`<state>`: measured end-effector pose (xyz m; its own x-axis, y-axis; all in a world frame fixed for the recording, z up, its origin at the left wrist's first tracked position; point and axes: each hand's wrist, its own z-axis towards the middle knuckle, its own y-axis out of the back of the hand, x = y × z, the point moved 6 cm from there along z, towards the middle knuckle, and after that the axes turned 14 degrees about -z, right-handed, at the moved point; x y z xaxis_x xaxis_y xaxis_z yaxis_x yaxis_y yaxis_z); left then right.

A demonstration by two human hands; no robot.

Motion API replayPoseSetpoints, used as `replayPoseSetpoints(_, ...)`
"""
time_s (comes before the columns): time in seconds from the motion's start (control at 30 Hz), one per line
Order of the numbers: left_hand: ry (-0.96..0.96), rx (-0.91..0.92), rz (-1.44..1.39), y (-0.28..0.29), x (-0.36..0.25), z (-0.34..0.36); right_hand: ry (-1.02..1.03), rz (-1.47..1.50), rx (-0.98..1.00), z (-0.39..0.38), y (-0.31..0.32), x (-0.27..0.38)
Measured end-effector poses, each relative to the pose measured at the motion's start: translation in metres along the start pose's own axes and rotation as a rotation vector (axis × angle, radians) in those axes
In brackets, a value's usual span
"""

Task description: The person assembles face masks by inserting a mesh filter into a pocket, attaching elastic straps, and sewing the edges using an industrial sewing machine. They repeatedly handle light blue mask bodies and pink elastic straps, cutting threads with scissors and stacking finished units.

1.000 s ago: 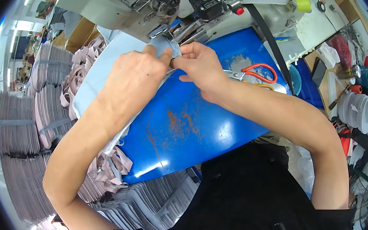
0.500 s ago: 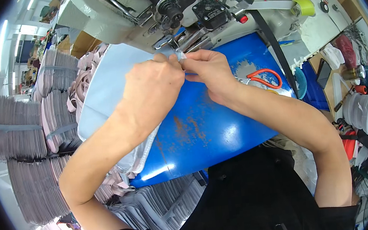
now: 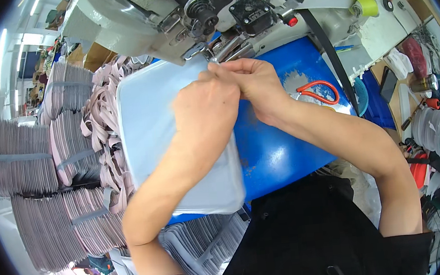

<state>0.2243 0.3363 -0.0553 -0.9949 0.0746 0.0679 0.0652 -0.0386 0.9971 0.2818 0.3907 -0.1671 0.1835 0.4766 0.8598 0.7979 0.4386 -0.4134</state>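
A light-blue, flat fabric panel [image 3: 146, 110] with rounded corners and a pale edge lies on the blue work surface [image 3: 280, 161]. My left hand [image 3: 206, 104] rests over its right side, fingers closed at the panel's upper right edge. Beside it, my right hand [image 3: 262, 83] is closed in a pinch, its fingertips meeting the left hand's; what lies between them is hidden. Both hands are just below the needle area of a sewing machine [image 3: 202, 12]. Red-handled scissors [image 3: 319, 91] lie right of my right hand.
Strapped stacks of grey-pink panels [image 3: 17, 154] stand at the left, beside a heap of pink straps [image 3: 104, 114]. More grey panels [image 3: 209, 244] sit below the surface's front edge. A black strap [image 3: 332, 63] hangs at right, near a cluttered bench with a phone [image 3: 387, 85].
The panel has turned and swung right and nearer, now lying straighter and covering more of the blue surface. My left forearm has shifted right; the right hand stays almost in place.
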Motion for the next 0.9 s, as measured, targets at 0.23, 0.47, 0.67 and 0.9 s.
replayPoseSetpoints(0.23,0.290,-0.248,-0.370,-0.017,0.003,0.011,0.055,0.022,0.039,0.001,0.019,-0.003)
replayPoseSetpoints(0.47,0.281,-0.638,-0.730,-0.052,0.047,-0.086,0.385,-0.879,0.068,-0.052,0.018,0.017)
replayPoseSetpoints(0.67,0.790,-0.800,-1.543,-0.131,0.088,-0.194,0.227,-0.194,0.214,-0.047,0.026,-0.016)
replayPoseSetpoints(0.9,0.679,-0.848,-1.597,-0.088,0.091,-0.192,0.052,0.116,0.289,-0.039,0.013,-0.013)
